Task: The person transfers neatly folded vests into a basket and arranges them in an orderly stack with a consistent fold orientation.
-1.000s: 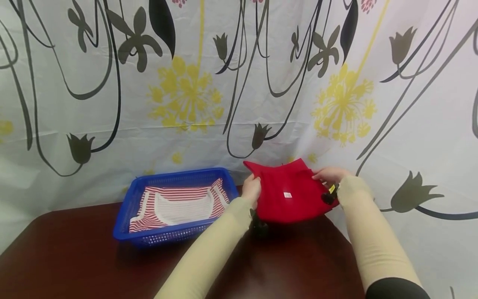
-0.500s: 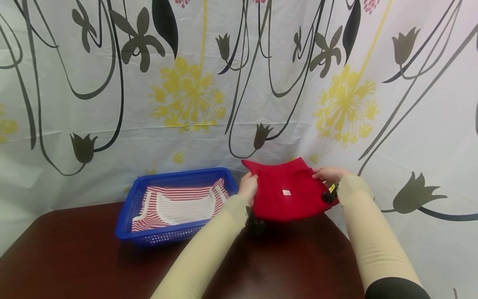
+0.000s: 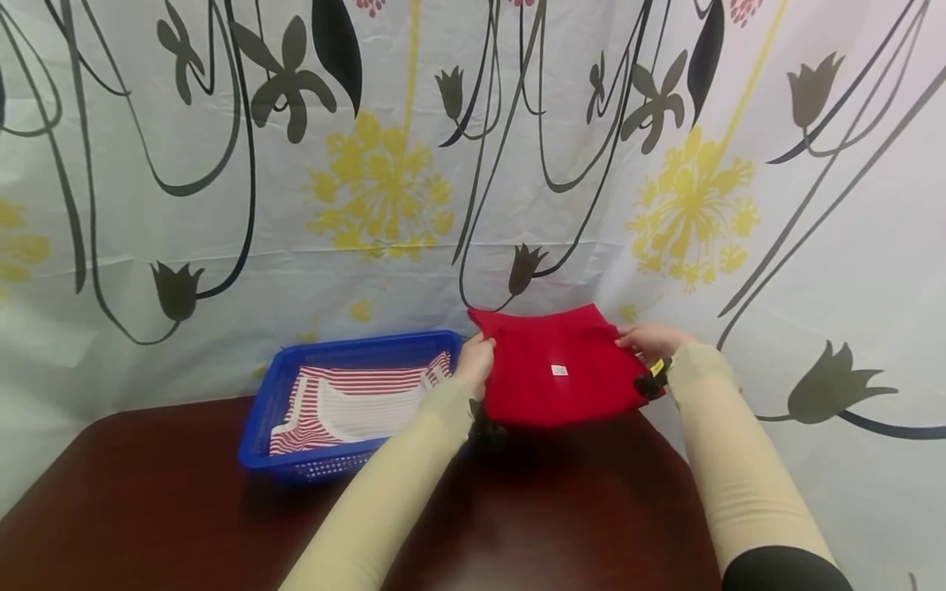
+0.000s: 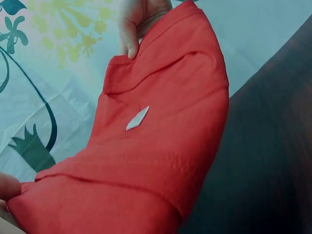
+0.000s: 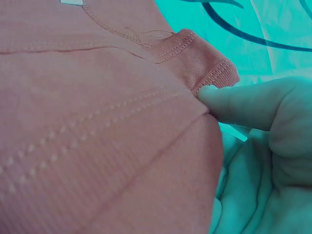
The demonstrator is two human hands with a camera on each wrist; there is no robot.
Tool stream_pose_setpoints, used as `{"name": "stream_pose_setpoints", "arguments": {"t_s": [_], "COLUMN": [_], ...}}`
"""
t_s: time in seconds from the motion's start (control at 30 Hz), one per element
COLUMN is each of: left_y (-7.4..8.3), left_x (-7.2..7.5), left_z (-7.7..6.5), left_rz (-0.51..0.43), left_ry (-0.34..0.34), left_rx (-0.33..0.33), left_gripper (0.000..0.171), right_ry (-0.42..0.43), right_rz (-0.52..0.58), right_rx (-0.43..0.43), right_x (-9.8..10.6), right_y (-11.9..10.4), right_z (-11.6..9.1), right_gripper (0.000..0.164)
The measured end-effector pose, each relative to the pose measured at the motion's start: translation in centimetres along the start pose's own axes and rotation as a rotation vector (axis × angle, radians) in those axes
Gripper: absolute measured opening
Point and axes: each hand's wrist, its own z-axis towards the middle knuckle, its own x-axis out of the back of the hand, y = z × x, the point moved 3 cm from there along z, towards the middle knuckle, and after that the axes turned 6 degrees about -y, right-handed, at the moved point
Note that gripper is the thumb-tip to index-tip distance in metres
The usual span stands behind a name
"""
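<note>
A folded red garment (image 3: 547,390), with a small white label (image 3: 559,370) on its face, hangs in the air above the table. My left hand (image 3: 476,361) pinches its left edge, and my right hand (image 3: 654,340) its right edge. In the right wrist view the thumb of my right hand (image 5: 258,112) presses on the stitched cloth; part of the fingers lies behind the garment. Only a bit of my left hand (image 4: 9,189) shows in the left wrist view. To the left, a red-and-white striped garment (image 3: 362,413) lies flat in a blue basket (image 3: 254,443).
The dark brown table (image 3: 148,484) carries the basket near its back edge. Behind it hangs a white curtain (image 3: 296,263) with a flower print, which also runs along the right side. My left forearm (image 3: 377,492) passes in front of the basket's right part.
The red garment, gripped by both hands, has moved slightly left and up, closer to the basket. My left hand now overlaps the basket's right corner. The head view has shifted a little.
</note>
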Motion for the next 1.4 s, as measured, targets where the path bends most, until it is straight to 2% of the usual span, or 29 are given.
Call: {"name": "stream_pose_setpoints", "arguments": {"t_s": [0.23, 0.4, 0.67, 0.9, 1.03, 1.4], "left_y": [0.2, 0.7, 1.7, 2.1, 2.2, 2.9], "left_x": [1.7, 2.6, 4.2, 5.7, 6.3, 8.2], "left_z": [0.1, 0.0, -0.2, -0.5, -0.6, -0.7], "left_rz": [-0.036, -0.047, -0.044, -0.034, -0.039, -0.027], "left_ry": [-0.022, -0.032, -0.038, -0.037, -0.037, -0.046], "left_rx": [0.029, 0.039, 0.056, 0.056, 0.058, 0.084], "left_gripper": [0.040, 0.037, 0.042, 0.044, 0.044, 0.045], "right_ry": [-0.048, -0.045, -0.058, -0.054, -0.060, -0.053], "right_rz": [0.149, 0.196, 0.268, 0.257, 0.249, 0.298], "right_rx": [0.009, 0.019, 0.039, 0.036, 0.041, 0.035], "right_x": [-0.9, -1.7, -2.7, -3.5, -4.0, -5.5], "right_y": [-0.7, -1.3, -2.0, -2.5, -3.0, -3.9], "right_z": [0.8, 1.2, 2.3, 3.3, 3.7, 4.6], "right_gripper": [0.056, 0.055, 0.054, 0.061, 0.060, 0.063]}}
